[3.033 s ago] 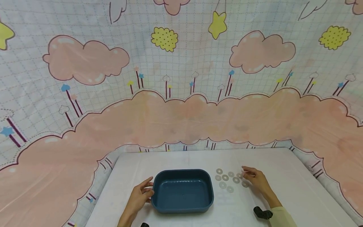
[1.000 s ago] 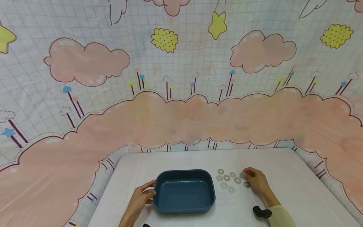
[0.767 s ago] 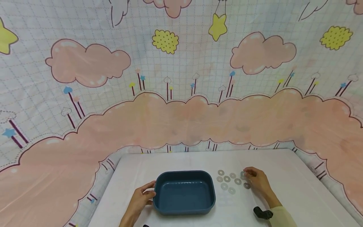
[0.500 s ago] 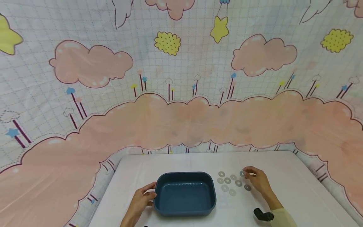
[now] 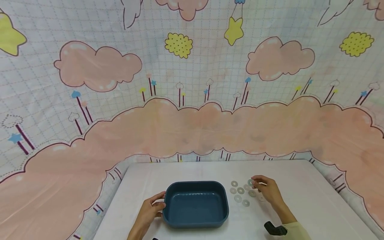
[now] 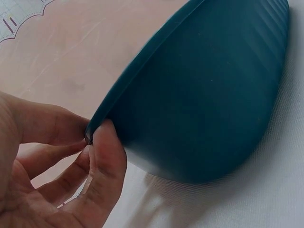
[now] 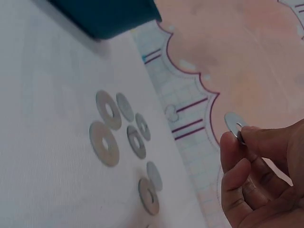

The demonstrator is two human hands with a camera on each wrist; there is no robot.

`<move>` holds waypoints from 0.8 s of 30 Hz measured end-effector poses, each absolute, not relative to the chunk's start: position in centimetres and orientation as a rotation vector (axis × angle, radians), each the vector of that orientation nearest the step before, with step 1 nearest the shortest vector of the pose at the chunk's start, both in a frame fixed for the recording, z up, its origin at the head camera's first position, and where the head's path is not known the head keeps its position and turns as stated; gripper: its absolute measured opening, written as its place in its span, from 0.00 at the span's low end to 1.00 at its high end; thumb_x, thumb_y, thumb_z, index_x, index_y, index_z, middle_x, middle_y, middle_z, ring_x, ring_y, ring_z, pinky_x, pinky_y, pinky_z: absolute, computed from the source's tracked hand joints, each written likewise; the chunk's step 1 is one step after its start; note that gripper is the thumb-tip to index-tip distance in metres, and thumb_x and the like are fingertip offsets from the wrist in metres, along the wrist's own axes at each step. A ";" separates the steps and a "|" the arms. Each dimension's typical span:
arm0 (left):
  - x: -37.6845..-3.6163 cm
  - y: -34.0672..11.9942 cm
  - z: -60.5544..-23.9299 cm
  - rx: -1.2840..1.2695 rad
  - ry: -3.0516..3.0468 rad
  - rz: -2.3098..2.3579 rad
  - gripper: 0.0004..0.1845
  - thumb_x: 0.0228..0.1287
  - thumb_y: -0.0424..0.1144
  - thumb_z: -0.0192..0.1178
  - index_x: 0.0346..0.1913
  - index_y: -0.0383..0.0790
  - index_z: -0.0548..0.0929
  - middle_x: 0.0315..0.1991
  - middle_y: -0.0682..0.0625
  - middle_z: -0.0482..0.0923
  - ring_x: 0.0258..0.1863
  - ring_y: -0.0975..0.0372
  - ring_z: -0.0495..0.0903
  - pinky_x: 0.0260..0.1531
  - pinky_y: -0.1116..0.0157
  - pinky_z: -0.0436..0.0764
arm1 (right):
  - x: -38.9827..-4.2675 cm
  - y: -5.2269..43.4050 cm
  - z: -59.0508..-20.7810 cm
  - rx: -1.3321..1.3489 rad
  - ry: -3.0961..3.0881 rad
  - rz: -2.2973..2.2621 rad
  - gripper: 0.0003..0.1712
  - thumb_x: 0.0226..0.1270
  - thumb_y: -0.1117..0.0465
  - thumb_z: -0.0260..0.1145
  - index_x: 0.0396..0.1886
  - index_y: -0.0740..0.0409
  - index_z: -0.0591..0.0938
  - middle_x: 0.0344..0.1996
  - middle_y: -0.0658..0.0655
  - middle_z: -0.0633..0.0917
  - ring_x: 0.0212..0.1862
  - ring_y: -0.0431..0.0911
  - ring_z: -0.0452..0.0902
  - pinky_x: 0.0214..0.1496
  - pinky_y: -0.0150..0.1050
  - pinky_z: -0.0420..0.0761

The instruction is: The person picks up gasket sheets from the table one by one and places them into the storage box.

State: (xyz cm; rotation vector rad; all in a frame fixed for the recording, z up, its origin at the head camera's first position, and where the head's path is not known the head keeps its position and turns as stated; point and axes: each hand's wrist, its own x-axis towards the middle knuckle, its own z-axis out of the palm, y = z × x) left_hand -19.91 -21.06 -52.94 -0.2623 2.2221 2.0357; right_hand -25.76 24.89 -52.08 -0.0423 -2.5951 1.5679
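The left hand (image 5: 150, 210) pinches the rim of the blue tray (image 5: 195, 204) at its left side, thumb on the outer wall. The right hand (image 5: 266, 190) is lifted above the tabletop (image 5: 300, 200) to the right of the tray, fingertips pinching one washer (image 7: 233, 124). The other washers (image 5: 240, 193) lie flat between the tray and that hand.

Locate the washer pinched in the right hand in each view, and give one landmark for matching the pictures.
Head: the washer is right of centre, low, at the right hand's fingertips, above the loose washers.
Left wrist: not in it.
Right wrist: the washer is at the right edge, mid-height.
Shared landmark: the blue tray appears in all three.
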 end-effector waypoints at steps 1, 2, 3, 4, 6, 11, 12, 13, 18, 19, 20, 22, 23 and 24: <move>-19.9 -21.0 -52.9 -0.266 2.224 2.035 0.29 0.60 0.27 0.61 0.67 0.31 0.72 0.56 0.39 0.76 0.39 0.61 0.79 0.26 0.65 0.79 | -25.7 24.7 -51.9 -0.037 -2.587 1.576 0.15 0.69 0.63 0.63 0.52 0.63 0.82 0.44 0.62 0.85 0.35 0.36 0.82 0.38 0.29 0.79; -19.9 -21.0 -52.9 -0.269 2.227 2.033 0.29 0.60 0.27 0.61 0.67 0.31 0.72 0.56 0.40 0.76 0.39 0.60 0.79 0.26 0.65 0.79 | -25.7 24.5 -51.8 -0.031 -2.585 1.582 0.15 0.69 0.63 0.63 0.52 0.63 0.82 0.44 0.62 0.85 0.35 0.36 0.82 0.38 0.29 0.79; -19.9 -21.0 -52.9 -0.271 2.230 2.031 0.29 0.60 0.27 0.61 0.67 0.32 0.72 0.56 0.40 0.76 0.39 0.60 0.79 0.26 0.65 0.79 | -25.6 24.3 -51.6 -0.028 -2.581 1.587 0.15 0.69 0.63 0.63 0.52 0.63 0.82 0.44 0.62 0.85 0.35 0.36 0.82 0.38 0.29 0.79; -19.9 -21.0 -52.9 -0.272 2.232 2.030 0.29 0.60 0.27 0.61 0.67 0.32 0.73 0.56 0.40 0.75 0.39 0.60 0.79 0.26 0.65 0.79 | -25.6 24.1 -51.5 -0.027 -2.574 1.598 0.14 0.69 0.63 0.63 0.52 0.63 0.82 0.43 0.62 0.86 0.35 0.36 0.82 0.38 0.29 0.79; -19.9 -20.9 -52.9 -0.273 2.234 2.028 0.29 0.60 0.27 0.61 0.66 0.32 0.73 0.57 0.40 0.75 0.39 0.60 0.79 0.27 0.65 0.79 | -25.5 23.7 -51.1 -0.019 -2.560 1.620 0.14 0.69 0.63 0.64 0.52 0.63 0.82 0.43 0.62 0.85 0.35 0.36 0.82 0.37 0.30 0.80; -19.9 -20.9 -52.9 -0.272 2.235 2.029 0.29 0.60 0.27 0.61 0.66 0.32 0.73 0.56 0.40 0.75 0.38 0.61 0.79 0.27 0.65 0.80 | -25.3 22.7 -50.2 0.002 -2.529 1.682 0.14 0.69 0.63 0.64 0.51 0.63 0.82 0.43 0.63 0.85 0.37 0.44 0.83 0.35 0.31 0.81; -19.9 -20.9 -52.8 -0.273 2.235 2.031 0.29 0.60 0.27 0.61 0.66 0.32 0.73 0.56 0.39 0.76 0.38 0.61 0.79 0.27 0.65 0.80 | -25.3 22.4 -50.0 0.004 -2.526 1.695 0.14 0.69 0.62 0.64 0.51 0.63 0.82 0.43 0.63 0.85 0.38 0.47 0.84 0.35 0.31 0.81; -19.9 -20.9 -52.8 -0.273 2.234 2.032 0.29 0.59 0.27 0.61 0.66 0.32 0.73 0.56 0.39 0.76 0.38 0.61 0.79 0.27 0.65 0.80 | -25.3 22.2 -49.8 0.000 -2.528 1.704 0.14 0.69 0.62 0.64 0.51 0.63 0.82 0.44 0.63 0.85 0.39 0.49 0.84 0.35 0.31 0.81; -19.9 -20.9 -52.9 -0.278 2.237 2.033 0.29 0.59 0.27 0.61 0.66 0.32 0.74 0.55 0.39 0.76 0.39 0.60 0.79 0.27 0.64 0.80 | -25.2 21.0 -48.8 -0.010 -2.526 1.758 0.14 0.69 0.63 0.63 0.52 0.63 0.82 0.44 0.62 0.84 0.41 0.54 0.84 0.36 0.30 0.82; -19.9 -20.9 -52.9 -0.279 2.238 2.032 0.29 0.59 0.27 0.61 0.66 0.32 0.74 0.55 0.39 0.76 0.39 0.60 0.79 0.27 0.64 0.80 | -25.2 20.7 -48.6 -0.010 -2.524 1.771 0.14 0.69 0.63 0.63 0.52 0.63 0.82 0.44 0.62 0.84 0.41 0.53 0.84 0.36 0.31 0.82; -19.9 -20.9 -52.9 -0.282 2.239 2.030 0.28 0.59 0.27 0.61 0.66 0.33 0.74 0.55 0.39 0.76 0.39 0.60 0.79 0.27 0.64 0.80 | -25.1 20.5 -48.4 -0.005 -2.521 1.787 0.14 0.69 0.63 0.63 0.52 0.63 0.82 0.44 0.62 0.84 0.42 0.53 0.84 0.36 0.31 0.82; -20.0 -20.9 -53.0 -0.287 2.239 2.029 0.28 0.60 0.27 0.61 0.66 0.33 0.74 0.56 0.39 0.76 0.39 0.60 0.79 0.27 0.64 0.80 | -25.2 20.0 -48.0 0.003 -2.514 1.826 0.14 0.69 0.64 0.63 0.52 0.63 0.82 0.44 0.62 0.84 0.42 0.53 0.84 0.37 0.31 0.83; -20.0 -20.9 -53.0 -0.291 2.240 2.029 0.28 0.60 0.27 0.61 0.66 0.33 0.74 0.56 0.39 0.76 0.39 0.60 0.79 0.27 0.64 0.80 | -25.2 19.7 -47.9 0.006 -2.512 1.845 0.14 0.69 0.64 0.63 0.52 0.63 0.82 0.44 0.61 0.84 0.41 0.52 0.85 0.37 0.31 0.83; -20.0 -20.9 -53.0 -0.294 2.239 2.031 0.28 0.60 0.27 0.61 0.66 0.33 0.74 0.56 0.39 0.76 0.39 0.60 0.79 0.27 0.64 0.80 | -25.2 19.5 -47.7 0.013 -2.508 1.868 0.14 0.69 0.64 0.63 0.52 0.63 0.82 0.43 0.61 0.85 0.41 0.52 0.85 0.38 0.32 0.83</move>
